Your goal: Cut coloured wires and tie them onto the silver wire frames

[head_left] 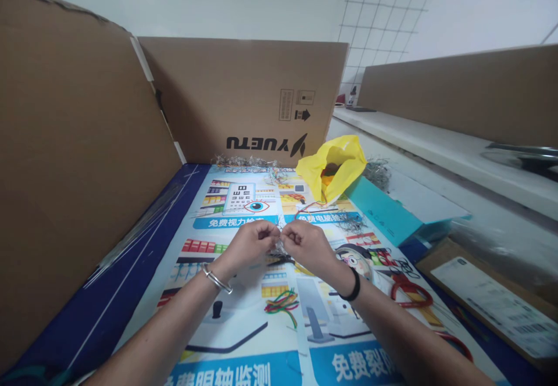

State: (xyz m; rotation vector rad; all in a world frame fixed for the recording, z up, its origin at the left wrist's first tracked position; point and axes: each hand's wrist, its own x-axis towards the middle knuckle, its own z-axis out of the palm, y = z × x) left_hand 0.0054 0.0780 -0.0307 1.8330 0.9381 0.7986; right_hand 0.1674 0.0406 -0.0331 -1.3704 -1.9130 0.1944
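Note:
My left hand [253, 245] and my right hand [310, 247] meet fingertip to fingertip above the printed poster [244, 310]. Both are closed in a pinch. Something thin and pale shows between them, too small and blurred to name. A little dark and silvery clutter lies under the fingers, mostly hidden. Nearer to me, below the hands, rests a small bundle of red, yellow and green wires [281, 306]. Beyond my right hand, an orange-red strand runs toward an open yellow bag [335, 165] with something orange inside.
Cardboard panels [244, 95] stand at the back and left. Tangled silvery strands [248, 161] lie along the far edge. On the right are red-handled scissors [412, 293], a turquoise box [387, 211] and a labelled brown package [492, 299]. Clear thin strips [135, 232] lie left.

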